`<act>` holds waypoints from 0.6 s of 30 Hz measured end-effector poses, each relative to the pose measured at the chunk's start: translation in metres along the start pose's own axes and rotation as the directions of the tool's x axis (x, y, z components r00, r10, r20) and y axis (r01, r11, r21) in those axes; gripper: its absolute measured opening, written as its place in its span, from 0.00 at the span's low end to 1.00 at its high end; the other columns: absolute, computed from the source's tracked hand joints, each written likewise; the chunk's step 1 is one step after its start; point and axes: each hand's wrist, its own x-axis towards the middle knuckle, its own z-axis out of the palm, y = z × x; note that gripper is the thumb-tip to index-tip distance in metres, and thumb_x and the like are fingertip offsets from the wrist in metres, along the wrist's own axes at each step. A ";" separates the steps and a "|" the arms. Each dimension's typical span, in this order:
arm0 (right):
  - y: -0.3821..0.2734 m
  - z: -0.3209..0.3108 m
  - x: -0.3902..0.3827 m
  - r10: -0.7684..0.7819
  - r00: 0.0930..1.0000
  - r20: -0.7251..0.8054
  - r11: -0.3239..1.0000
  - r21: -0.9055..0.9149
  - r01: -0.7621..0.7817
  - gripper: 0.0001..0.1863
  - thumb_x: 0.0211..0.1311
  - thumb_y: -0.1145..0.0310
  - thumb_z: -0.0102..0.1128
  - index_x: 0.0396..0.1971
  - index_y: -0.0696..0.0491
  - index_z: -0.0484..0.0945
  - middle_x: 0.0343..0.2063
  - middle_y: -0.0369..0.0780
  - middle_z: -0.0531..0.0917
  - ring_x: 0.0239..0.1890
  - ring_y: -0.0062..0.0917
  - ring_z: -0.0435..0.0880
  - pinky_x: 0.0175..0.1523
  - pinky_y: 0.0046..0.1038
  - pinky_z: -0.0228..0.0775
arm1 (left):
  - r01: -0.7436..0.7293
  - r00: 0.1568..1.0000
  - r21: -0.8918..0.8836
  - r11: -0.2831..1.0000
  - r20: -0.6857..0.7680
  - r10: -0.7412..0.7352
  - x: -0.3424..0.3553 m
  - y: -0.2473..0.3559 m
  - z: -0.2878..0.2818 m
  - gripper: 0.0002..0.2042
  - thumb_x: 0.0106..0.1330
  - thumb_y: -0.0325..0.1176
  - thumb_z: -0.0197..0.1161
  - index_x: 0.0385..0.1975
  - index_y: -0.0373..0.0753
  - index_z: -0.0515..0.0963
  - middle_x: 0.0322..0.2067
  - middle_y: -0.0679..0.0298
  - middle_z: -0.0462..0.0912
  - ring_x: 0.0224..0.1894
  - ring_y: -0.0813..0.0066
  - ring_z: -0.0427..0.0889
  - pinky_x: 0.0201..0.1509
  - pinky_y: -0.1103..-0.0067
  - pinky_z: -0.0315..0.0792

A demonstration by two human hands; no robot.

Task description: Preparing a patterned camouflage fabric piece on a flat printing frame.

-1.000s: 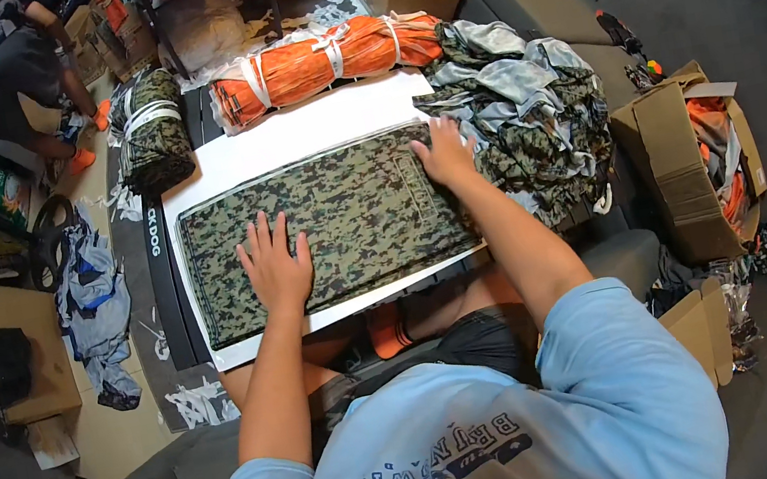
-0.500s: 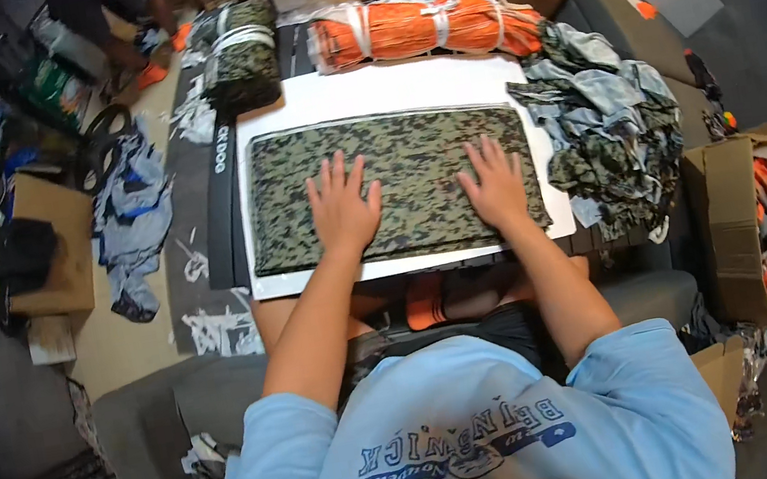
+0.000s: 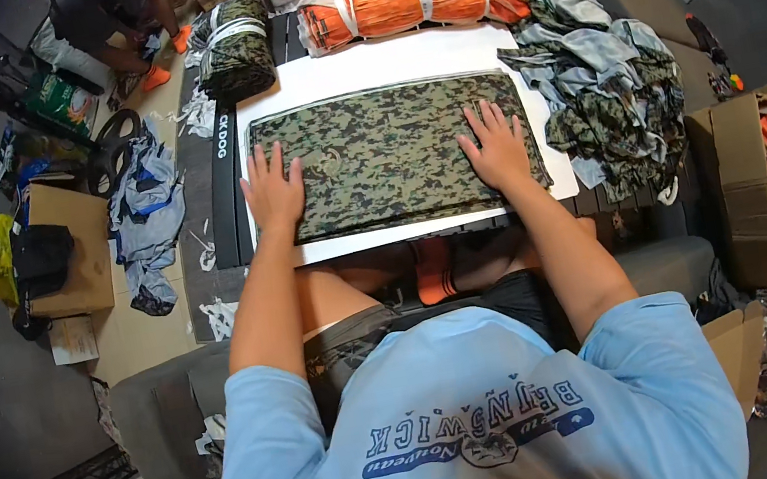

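Observation:
A flat rectangular stack of camouflage fabric lies on a white board in front of me. My left hand rests flat on the stack's left edge, fingers spread and pointing away from me. Toward the right end, my right hand lies on the same fabric, its fingers also spread. Neither hand holds anything. Beyond the board are a rolled camouflage bundle tied with white strips and an orange bundle, likewise tied.
Crumpled camouflage and grey cloth is heaped at the board's right. An open cardboard box with orange material stands farther right. Left are grey-blue cloth on the floor and another cardboard box. Another person's legs show at upper left.
My left hand has moved left across the fabric to its left edge. My right hand stays near the right end. The whole view has shifted slightly.

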 end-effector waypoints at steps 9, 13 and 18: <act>0.003 -0.003 -0.002 -0.016 0.999 0.027 1.000 0.023 0.016 0.32 0.75 0.44 0.38 0.73 0.42 0.60 0.75 0.39 0.55 0.77 0.33 0.50 0.77 0.47 0.36 | 0.010 1.000 -0.012 1.000 -0.013 -0.010 -0.005 -0.004 0.001 0.27 0.74 0.51 0.48 0.69 0.49 0.67 0.72 0.58 0.61 0.73 0.56 0.58 0.75 0.56 0.51; 0.015 -0.004 -0.001 0.000 1.000 -0.009 1.000 0.008 0.000 0.32 0.72 0.46 0.44 0.72 0.42 0.61 0.74 0.40 0.59 0.76 0.36 0.53 0.76 0.51 0.38 | -0.137 0.983 -0.061 0.989 -0.128 0.129 -0.007 0.030 -0.011 0.26 0.74 0.49 0.50 0.69 0.46 0.67 0.72 0.58 0.60 0.73 0.55 0.58 0.75 0.56 0.50; -0.020 -0.040 0.014 -0.123 0.990 -0.072 0.977 0.167 0.133 0.32 0.62 0.56 0.55 0.67 0.46 0.66 0.70 0.41 0.65 0.73 0.38 0.60 0.72 0.57 0.46 | -0.313 0.949 -0.182 0.932 -0.023 0.314 -0.056 0.113 -0.020 0.26 0.75 0.45 0.51 0.70 0.43 0.65 0.74 0.59 0.56 0.75 0.55 0.55 0.75 0.55 0.49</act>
